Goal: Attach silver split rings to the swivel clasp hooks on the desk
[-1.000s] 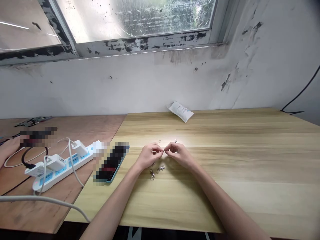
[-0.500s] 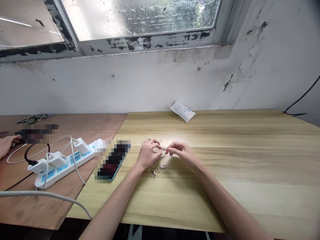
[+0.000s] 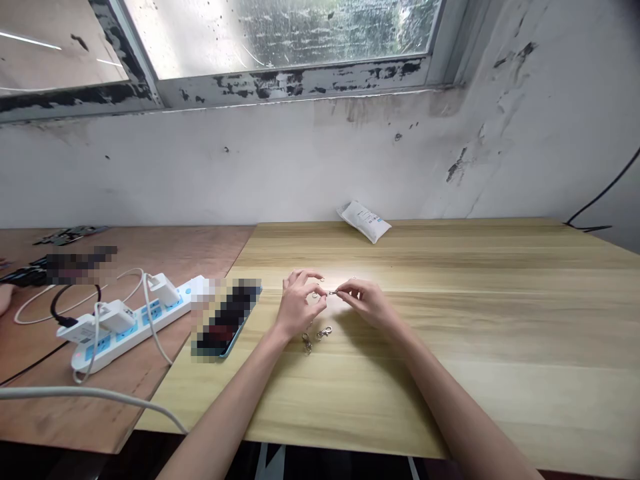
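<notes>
A small metal piece (image 3: 331,292), too small to make out in detail, sits just above the light wooden table (image 3: 500,347), between the two hands. The right hand (image 3: 369,303) has its fingertips (image 3: 340,291) pressed together on the piece. The left hand (image 3: 300,303) faces it with curled fingers (image 3: 303,276), its thumb close to the other end of the piece; whether they touch it is too small to tell.

A small metal ring (image 3: 315,294) shows just beyond the left hand's fingers. A second small ring (image 3: 323,279) and a third (image 3: 354,277) lie on the table, further from the person. Two metal lobster clasps (image 3: 324,332) lie just below the hands, with a further clasp (image 3: 307,343) beside them.

Left of the hands lies a phone (image 3: 227,319) in a blue-green case, pixelated. Beyond it, on a lower-toned plywood table (image 3: 65,413), sits a white power strip (image 3: 125,327) with white chargers (image 3: 115,315) plugged in and cables running from it. Another person's hand (image 3: 4,299) shows at the left edge. A white sachet (image 3: 365,222) lies at the far edge of the light table, against a stained white wall (image 3: 250,160) beneath a window (image 3: 280,40).
</notes>
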A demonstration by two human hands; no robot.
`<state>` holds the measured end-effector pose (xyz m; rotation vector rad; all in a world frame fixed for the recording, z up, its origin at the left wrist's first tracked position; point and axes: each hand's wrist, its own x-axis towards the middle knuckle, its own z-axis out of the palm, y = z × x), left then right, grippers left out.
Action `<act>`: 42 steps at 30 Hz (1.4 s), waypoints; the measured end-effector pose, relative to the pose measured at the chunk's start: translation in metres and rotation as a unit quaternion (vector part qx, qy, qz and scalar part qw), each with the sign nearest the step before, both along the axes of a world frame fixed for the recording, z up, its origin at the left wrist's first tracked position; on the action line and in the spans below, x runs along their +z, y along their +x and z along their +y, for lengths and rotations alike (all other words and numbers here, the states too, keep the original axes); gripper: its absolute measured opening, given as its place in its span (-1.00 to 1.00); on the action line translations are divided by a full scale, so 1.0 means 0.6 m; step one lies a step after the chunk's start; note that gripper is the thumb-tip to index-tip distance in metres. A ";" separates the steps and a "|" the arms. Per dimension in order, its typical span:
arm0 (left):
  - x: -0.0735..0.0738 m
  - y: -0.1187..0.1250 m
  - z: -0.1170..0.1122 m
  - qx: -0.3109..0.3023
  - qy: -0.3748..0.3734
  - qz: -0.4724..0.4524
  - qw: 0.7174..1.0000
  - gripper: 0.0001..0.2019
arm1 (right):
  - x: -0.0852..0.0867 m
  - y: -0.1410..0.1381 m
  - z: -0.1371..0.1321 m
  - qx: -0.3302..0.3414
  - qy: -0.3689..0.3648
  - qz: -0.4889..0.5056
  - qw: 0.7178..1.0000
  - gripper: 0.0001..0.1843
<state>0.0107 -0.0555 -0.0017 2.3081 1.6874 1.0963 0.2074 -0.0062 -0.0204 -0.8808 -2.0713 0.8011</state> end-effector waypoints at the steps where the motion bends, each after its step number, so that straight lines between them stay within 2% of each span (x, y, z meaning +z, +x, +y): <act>1: -0.003 0.000 0.001 -0.005 -0.018 -0.001 1.000 -0.93 | -0.002 0.000 0.000 -0.022 0.035 -0.010 0.999 -0.74; 4: -0.010 0.001 0.003 -0.023 -0.057 0.010 0.998 -0.92 | -0.005 -0.012 -0.014 -0.048 0.113 -0.051 0.991 -0.77; 7: -0.011 -0.002 0.002 -0.031 -0.057 0.039 0.997 -0.91 | -0.003 -0.029 -0.034 -0.020 0.150 -0.081 0.985 -0.75; 11: -0.014 -0.015 0.009 -0.009 -0.036 0.077 0.996 -0.91 | -0.002 -0.036 -0.041 -0.008 0.154 -0.097 0.983 -0.78; 15: -0.018 -0.036 0.021 0.006 -0.054 0.091 0.994 -0.89 | -0.008 -0.017 -0.020 -0.066 0.140 -0.113 0.982 -0.81; 18: -0.007 -0.051 0.020 0.007 -0.063 0.058 0.996 -0.84 | -0.013 0.003 -0.002 -0.091 0.120 -0.147 0.978 -0.82; 20: 0.006 -0.060 0.014 -0.019 -0.099 0.025 0.995 -0.82 | -0.013 0.014 0.006 -0.103 0.111 -0.165 0.974 -0.84; 24: 0.026 -0.070 -0.001 -0.128 -0.214 0.006 0.968 -0.77 | -0.010 0.022 0.010 -0.135 0.106 -0.174 0.970 -0.82; 31: 0.028 -0.082 -0.003 -0.174 -0.289 -0.039 0.941 -0.68 | -0.007 0.013 0.000 -0.135 0.105 -0.157 0.973 -0.81; 35: 0.025 -0.075 -0.001 -0.193 -0.276 -0.029 0.941 -0.83 | -0.011 0.009 0.000 -0.113 0.094 -0.147 0.978 -0.82; 42: 0.003 -0.067 0.011 -0.154 -0.177 0.007 0.972 -0.81 | -0.013 0.007 0.000 -0.104 0.087 -0.136 0.981 -0.82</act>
